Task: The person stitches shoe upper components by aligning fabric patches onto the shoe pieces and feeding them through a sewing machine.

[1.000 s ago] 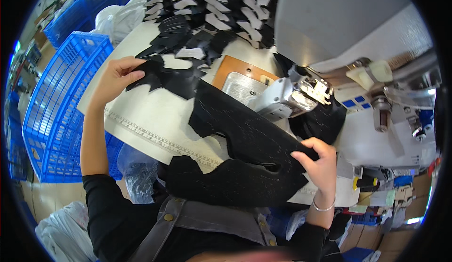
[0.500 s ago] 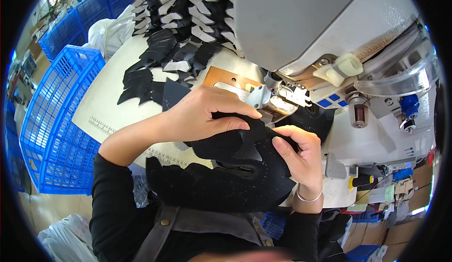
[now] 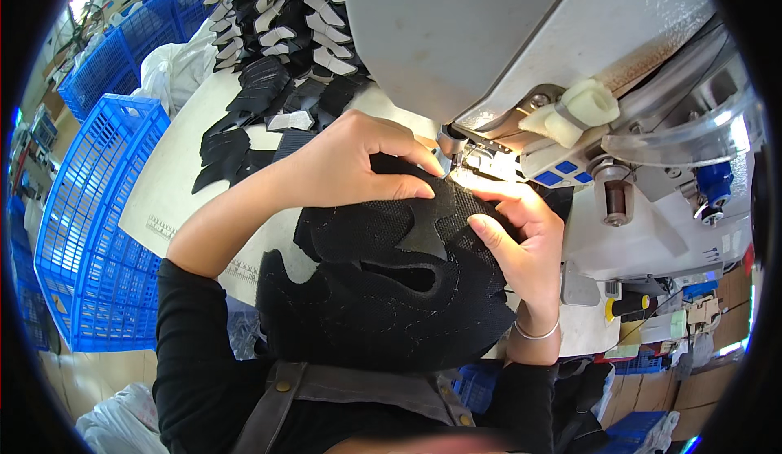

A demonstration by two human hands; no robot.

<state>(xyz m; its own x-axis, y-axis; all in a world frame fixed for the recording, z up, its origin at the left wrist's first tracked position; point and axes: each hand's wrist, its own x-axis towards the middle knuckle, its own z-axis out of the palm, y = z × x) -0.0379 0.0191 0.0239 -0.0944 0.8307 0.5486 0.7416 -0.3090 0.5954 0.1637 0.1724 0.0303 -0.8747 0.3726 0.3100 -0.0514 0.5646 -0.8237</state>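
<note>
- While its far edge lies close to the metal foot (image 3: 445,148) of the sewing machine (image 3: 456,38), the black fabric piece (image 3: 366,319) is spread over the near side of the white table (image 3: 163,181), its near part hanging toward the apron (image 3: 358,389).
- By the left hand (image 3: 346,165), thumb and index finger are held apart, both tips pressed on the far part of the fabric; whether any cloth is pinched cannot be told.
- By the right hand (image 3: 529,238), the thumb is laid on top and the index finger stretched toward the foot; the other fingers are partly hidden.
- The piece is judged light, soft and floppy, its mesh likely grippy rather than slippery; it is best held flat at both sides of the far edge, with the slot left unstretched.
- Compared with the earliest frame, where a cut piece was held far to the left, the left hand has been brought beside the right one, near the foot.
</note>
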